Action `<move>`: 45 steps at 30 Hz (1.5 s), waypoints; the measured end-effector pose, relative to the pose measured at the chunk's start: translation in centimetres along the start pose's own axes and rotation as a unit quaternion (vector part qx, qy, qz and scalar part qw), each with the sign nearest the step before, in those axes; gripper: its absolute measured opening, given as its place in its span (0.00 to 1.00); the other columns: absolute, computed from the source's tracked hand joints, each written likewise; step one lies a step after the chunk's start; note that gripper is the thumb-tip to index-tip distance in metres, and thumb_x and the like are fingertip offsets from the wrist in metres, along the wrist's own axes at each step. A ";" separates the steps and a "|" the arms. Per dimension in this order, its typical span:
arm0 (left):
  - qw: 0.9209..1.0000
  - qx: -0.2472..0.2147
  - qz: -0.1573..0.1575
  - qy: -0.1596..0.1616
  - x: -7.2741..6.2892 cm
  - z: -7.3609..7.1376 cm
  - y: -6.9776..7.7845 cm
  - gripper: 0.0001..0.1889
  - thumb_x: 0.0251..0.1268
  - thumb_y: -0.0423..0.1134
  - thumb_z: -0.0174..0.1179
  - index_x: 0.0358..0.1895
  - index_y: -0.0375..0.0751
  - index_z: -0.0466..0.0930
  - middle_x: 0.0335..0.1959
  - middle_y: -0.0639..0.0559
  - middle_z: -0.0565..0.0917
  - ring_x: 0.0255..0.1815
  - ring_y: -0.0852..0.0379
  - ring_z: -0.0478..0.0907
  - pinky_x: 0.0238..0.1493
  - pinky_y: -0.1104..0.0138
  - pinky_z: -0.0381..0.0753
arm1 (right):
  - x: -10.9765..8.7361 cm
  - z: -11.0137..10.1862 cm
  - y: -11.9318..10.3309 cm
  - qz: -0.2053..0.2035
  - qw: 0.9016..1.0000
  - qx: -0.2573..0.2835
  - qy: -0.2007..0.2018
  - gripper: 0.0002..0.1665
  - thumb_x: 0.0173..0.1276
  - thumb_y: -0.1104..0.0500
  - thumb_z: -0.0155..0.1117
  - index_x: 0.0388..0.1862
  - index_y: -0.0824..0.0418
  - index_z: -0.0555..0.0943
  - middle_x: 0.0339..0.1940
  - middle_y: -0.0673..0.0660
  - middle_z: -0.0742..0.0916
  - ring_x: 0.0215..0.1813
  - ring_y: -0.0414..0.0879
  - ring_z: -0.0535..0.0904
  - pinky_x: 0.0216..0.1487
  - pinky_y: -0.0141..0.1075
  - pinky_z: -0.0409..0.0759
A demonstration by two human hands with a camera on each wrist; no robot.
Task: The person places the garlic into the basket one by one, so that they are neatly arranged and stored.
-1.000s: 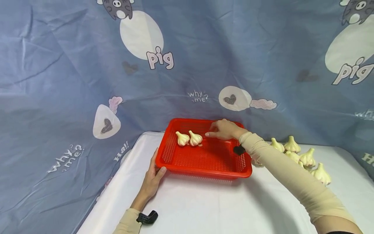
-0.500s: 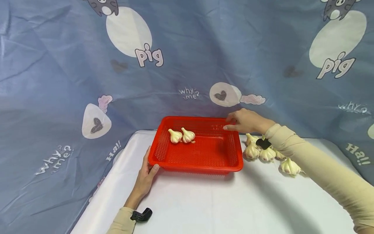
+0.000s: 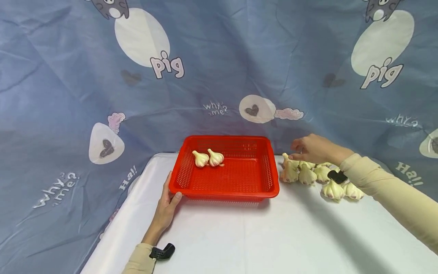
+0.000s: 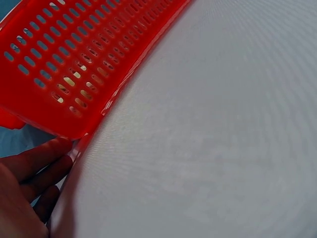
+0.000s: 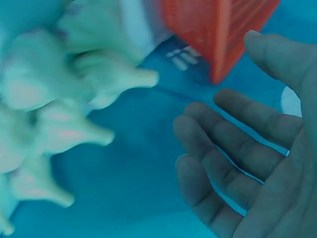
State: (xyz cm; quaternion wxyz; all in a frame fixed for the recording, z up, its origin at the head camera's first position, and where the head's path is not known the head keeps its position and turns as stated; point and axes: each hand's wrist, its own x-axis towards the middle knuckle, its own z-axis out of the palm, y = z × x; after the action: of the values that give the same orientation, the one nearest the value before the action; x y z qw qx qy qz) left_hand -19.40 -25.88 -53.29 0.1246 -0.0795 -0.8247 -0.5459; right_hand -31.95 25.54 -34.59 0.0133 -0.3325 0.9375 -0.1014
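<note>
A red plastic basket with slotted walls stands on the white table, two garlic bulbs lying in its back left part. My left hand holds the basket's front left corner, thumb along the front and fingers along the left side. In the left wrist view, the fingers touch the corner low down. My right hand hovers over a heap of garlic bulbs right of the basket. The right wrist view shows its fingers spread and bent, holding nothing, beside the heap.
A blue printed cloth hangs behind the table and down its left side. The white tabletop extends in front of the basket. Several bulbs lie under and around the right wrist.
My right hand has moved right, out of the basket and over the garlic heap. The left hand stays at the basket's corner. The head view has shifted slightly right.
</note>
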 end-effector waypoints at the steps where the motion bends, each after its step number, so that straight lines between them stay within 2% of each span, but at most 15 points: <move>1: 1.000 0.001 -0.001 -0.002 0.0 0.0 0.0 0.43 0.80 0.37 0.53 0.89 0.62 0.42 0.86 0.49 0.60 0.70 0.42 0.79 0.69 0.76 0.68 | -0.6 0.0 0.4 0.003 1.000 -0.004 -0.002 0.18 0.71 0.49 0.75 0.48 0.62 0.89 0.41 0.57 0.94 0.38 0.47 0.91 0.45 0.50 0.88; 6: 1.000 -0.001 0.005 0.002 -0.1 0.1 0.0 0.43 0.80 0.36 0.54 0.89 0.59 0.42 0.85 0.46 0.62 0.69 0.44 0.80 0.67 0.80 0.68 | -3.4 0.4 2.2 0.018 1.000 -0.021 -0.013 0.19 0.71 0.48 0.75 0.49 0.63 0.89 0.44 0.59 0.94 0.42 0.53 0.92 0.46 0.53 0.88; 9: 1.000 -0.003 0.008 0.003 -0.1 0.1 0.0 0.43 0.80 0.36 0.54 0.89 0.58 0.42 0.85 0.46 0.63 0.68 0.45 0.80 0.65 0.81 0.69 | -4.9 0.5 3.0 0.036 0.999 -0.027 -0.019 0.19 0.71 0.48 0.75 0.49 0.62 0.89 0.44 0.59 0.93 0.40 0.50 0.91 0.44 0.52 0.88; 12: 1.000 -0.007 0.003 0.000 0.0 0.1 0.0 0.43 0.80 0.37 0.54 0.89 0.62 0.42 0.86 0.50 0.60 0.70 0.45 0.78 0.65 0.81 0.69 | -6.3 0.7 3.7 0.056 0.998 -0.023 -0.029 0.18 0.71 0.50 0.75 0.49 0.62 0.89 0.43 0.60 0.93 0.37 0.48 0.89 0.41 0.51 0.87; 18: 1.000 -0.006 0.009 0.001 0.0 0.1 0.1 0.43 0.80 0.36 0.54 0.89 0.62 0.42 0.86 0.46 0.61 0.70 0.38 0.78 0.66 0.82 0.68 | -8.8 1.3 4.8 0.072 0.996 -0.012 -0.040 0.21 0.71 0.50 0.74 0.50 0.65 0.87 0.43 0.61 0.93 0.39 0.51 0.90 0.43 0.53 0.87; 20: 1.000 -0.004 0.010 0.004 0.1 0.0 0.1 0.43 0.80 0.36 0.54 0.89 0.62 0.42 0.86 0.47 0.60 0.71 0.38 0.78 0.65 0.83 0.67 | -9.4 1.6 5.1 0.079 0.996 -0.009 -0.044 0.22 0.71 0.49 0.74 0.52 0.66 0.86 0.43 0.61 0.93 0.39 0.51 0.90 0.43 0.53 0.87; 24: 1.000 0.004 0.003 0.007 0.1 -0.1 0.1 0.42 0.81 0.37 0.54 0.89 0.62 0.42 0.86 0.46 0.60 0.66 0.58 0.81 0.65 0.83 0.67 | -10.4 2.5 5.4 0.083 0.995 -0.018 -0.046 0.27 0.71 0.46 0.74 0.55 0.67 0.85 0.41 0.59 0.93 0.38 0.50 0.89 0.41 0.52 0.87; 27: 1.000 0.000 -0.007 0.005 0.0 -0.1 0.1 0.42 0.81 0.38 0.54 0.89 0.63 0.42 0.86 0.48 0.61 0.62 0.70 0.79 0.65 0.82 0.67 | -11.2 3.2 5.7 0.080 0.996 -0.023 -0.044 0.30 0.68 0.44 0.76 0.54 0.68 0.84 0.39 0.56 0.93 0.39 0.53 0.89 0.43 0.52 0.86; 33: 1.000 0.008 -0.018 0.001 -0.2 0.1 0.0 0.43 0.81 0.40 0.55 0.89 0.65 0.42 0.85 0.49 0.62 0.63 0.67 0.80 0.67 0.79 0.68 | -12.8 4.6 6.3 0.095 0.994 0.005 -0.058 0.30 0.62 0.45 0.81 0.51 0.68 0.85 0.40 0.56 0.92 0.43 0.56 0.89 0.46 0.52 0.86; 37: 1.000 0.011 -0.016 0.002 -0.3 0.1 0.0 0.43 0.80 0.40 0.55 0.88 0.65 0.42 0.85 0.47 0.63 0.63 0.68 0.80 0.66 0.78 0.68 | -13.3 5.8 6.4 0.109 0.992 0.009 -0.057 0.26 0.60 0.43 0.82 0.45 0.60 0.86 0.40 0.52 0.92 0.43 0.51 0.88 0.45 0.50 0.86; 41: 1.000 0.007 -0.015 -0.002 -0.2 0.1 0.1 0.43 0.80 0.39 0.55 0.88 0.66 0.41 0.85 0.48 0.62 0.64 0.69 0.79 0.67 0.78 0.68 | -13.6 7.0 6.3 0.096 0.995 -0.002 -0.031 0.28 0.58 0.39 0.82 0.44 0.60 0.87 0.37 0.46 0.90 0.39 0.44 0.86 0.41 0.43 0.84; 45: 1.000 0.012 -0.016 0.002 -0.2 0.1 0.1 0.43 0.80 0.39 0.54 0.88 0.66 0.42 0.86 0.50 0.61 0.65 0.66 0.80 0.68 0.77 0.68 | -13.6 7.7 6.2 0.084 0.996 -0.012 0.000 0.31 0.56 0.39 0.83 0.45 0.60 0.86 0.35 0.45 0.89 0.36 0.39 0.82 0.36 0.39 0.80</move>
State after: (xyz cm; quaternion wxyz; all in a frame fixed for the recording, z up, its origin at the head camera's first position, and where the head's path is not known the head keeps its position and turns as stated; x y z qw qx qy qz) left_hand -19.21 -25.76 -53.27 0.1183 -0.0640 -0.8319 -0.5383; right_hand -24.49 37.37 -43.90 0.0175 -0.2531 0.9632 -0.0889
